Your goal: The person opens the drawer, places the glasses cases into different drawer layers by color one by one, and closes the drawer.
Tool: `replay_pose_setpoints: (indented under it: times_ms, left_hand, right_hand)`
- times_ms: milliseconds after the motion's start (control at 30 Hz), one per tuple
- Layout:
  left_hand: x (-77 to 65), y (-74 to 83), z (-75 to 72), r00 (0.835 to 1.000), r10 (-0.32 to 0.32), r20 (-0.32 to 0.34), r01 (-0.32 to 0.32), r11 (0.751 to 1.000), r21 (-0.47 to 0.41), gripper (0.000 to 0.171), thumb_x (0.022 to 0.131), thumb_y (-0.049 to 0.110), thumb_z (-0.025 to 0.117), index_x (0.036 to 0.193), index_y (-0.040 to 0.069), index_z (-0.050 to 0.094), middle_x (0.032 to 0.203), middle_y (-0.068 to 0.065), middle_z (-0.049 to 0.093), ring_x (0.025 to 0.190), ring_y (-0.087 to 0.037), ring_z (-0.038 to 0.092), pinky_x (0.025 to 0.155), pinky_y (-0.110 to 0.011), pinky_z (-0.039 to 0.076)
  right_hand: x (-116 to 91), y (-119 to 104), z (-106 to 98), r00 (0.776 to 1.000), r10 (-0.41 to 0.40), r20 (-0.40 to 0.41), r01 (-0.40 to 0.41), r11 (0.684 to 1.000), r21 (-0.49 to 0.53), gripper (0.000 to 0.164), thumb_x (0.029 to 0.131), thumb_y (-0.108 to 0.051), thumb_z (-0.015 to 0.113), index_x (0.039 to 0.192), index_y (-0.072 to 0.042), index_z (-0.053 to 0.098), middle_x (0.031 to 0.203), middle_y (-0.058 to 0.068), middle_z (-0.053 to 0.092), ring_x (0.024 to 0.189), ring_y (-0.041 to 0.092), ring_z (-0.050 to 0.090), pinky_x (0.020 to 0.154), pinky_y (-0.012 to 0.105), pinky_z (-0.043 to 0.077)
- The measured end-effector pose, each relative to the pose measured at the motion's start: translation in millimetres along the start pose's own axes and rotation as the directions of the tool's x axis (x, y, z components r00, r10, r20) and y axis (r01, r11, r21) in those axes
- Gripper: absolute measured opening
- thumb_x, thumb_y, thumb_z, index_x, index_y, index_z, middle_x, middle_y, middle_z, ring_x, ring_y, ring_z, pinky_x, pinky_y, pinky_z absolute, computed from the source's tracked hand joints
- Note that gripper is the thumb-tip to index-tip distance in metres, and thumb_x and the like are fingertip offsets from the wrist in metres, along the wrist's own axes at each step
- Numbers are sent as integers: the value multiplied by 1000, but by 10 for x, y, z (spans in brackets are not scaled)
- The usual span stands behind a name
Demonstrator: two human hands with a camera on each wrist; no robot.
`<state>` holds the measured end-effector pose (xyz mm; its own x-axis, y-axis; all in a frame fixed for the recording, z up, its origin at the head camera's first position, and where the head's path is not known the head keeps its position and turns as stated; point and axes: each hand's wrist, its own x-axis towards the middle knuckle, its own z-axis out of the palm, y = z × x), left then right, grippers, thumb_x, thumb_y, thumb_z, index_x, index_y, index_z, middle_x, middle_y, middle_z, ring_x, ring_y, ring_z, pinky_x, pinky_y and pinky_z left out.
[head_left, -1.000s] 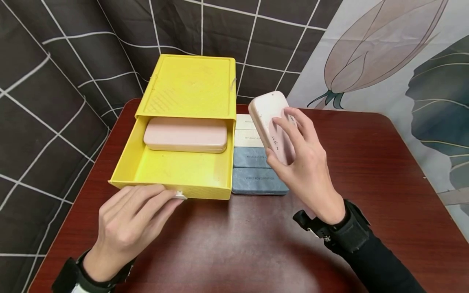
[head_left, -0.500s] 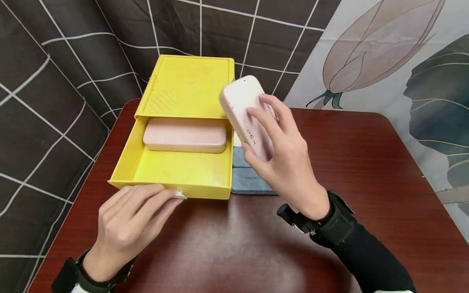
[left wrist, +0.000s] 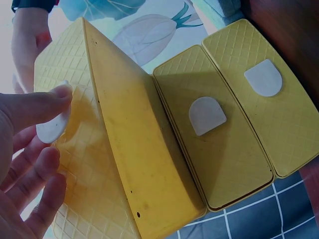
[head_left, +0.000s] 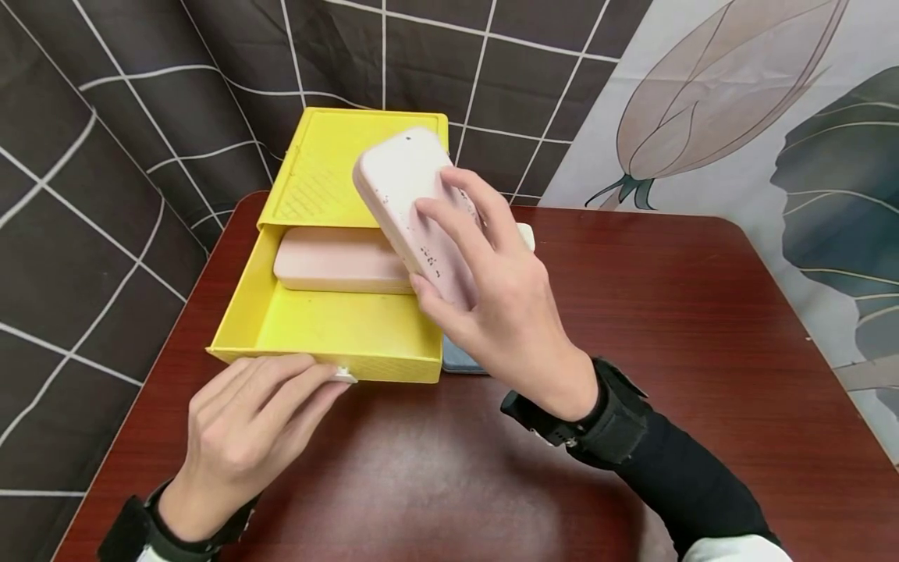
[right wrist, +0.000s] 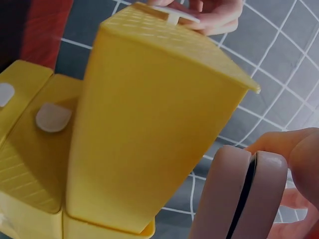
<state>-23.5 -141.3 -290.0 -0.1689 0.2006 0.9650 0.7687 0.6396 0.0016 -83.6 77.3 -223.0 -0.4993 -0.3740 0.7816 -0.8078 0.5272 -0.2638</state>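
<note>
The top drawer [head_left: 351,324] of a yellow drawer unit [head_left: 337,168] is pulled out. My left hand [head_left: 242,425] pinches its white knob [left wrist: 55,124] at the front. Inside, along the back, lies a pink glasses case [head_left: 330,257]. Over the drawer's right side, my right hand [head_left: 502,304] grips a pale pink glasses case [head_left: 403,199] with dark speckles, thumb on one edge and fingers on the other. That case is tilted and overlaps the pink one in the head view. In the right wrist view, a dark seam runs between the halves of the held case [right wrist: 222,199].
Beneath the open drawer, two closed drawers [left wrist: 219,154] show white knobs. A blue-grey case [head_left: 460,361] and a white case [head_left: 527,234] peek out behind my right hand, right of the unit. A dark checked cloth [head_left: 211,47] hangs behind the reddish-brown table [head_left: 660,312].
My right hand has carried the speckled case left, from above the row of cases at the right to over the open drawer. My left hand stays on the knob.
</note>
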Motion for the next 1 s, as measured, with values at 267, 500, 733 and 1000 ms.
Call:
replay_pose_setpoints:
  times_ms: [267, 500, 733, 1000]
  left_hand:
    - [4, 3, -2, 1000, -1, 8, 1, 1000, -3, 17, 81, 21, 69, 78, 4, 71, 72, -4, 63, 55, -20, 53, 49, -33, 41]
    - [-9, 2, -5, 1000, -5, 17, 5, 1000, 1, 18, 81, 21, 69, 79, 4, 71, 73, -4, 64, 55, -19, 54, 49, -33, 41]
    - [-19, -7, 10, 1000, 6, -12, -6, 1000, 1, 17, 81, 20, 70, 78, 3, 71, 72, -4, 63, 55, -19, 53, 48, -33, 41]
    - [-9, 15, -4, 1000, -7, 13, 7, 1000, 0, 18, 82, 21, 69, 79, 4, 71, 73, -4, 64, 56, -20, 54, 49, -33, 42]
  right_hand:
    - [83, -72, 48, 996, -66, -59, 70, 996, 63, 43, 82, -15, 62, 122, -1, 53, 132, 19, 44, 121, 21, 46, 83, 30, 48]
    - [127, -140, 90, 993, -86, -83, 96, 988, 118, 51, 82, -14, 62, 127, 5, 46, 131, 20, 44, 118, 21, 47, 90, 28, 44]
    - [180, -183, 124, 983, -142, -114, 161, 971, 179, 51, 82, -11, 62, 125, 8, 45, 129, 24, 43, 121, 21, 44, 91, 28, 43]
    - [191, -175, 195, 977, -197, -83, 211, 955, 208, 48, 83, -12, 61, 125, 8, 46, 130, 26, 41, 122, 22, 44, 90, 27, 43]
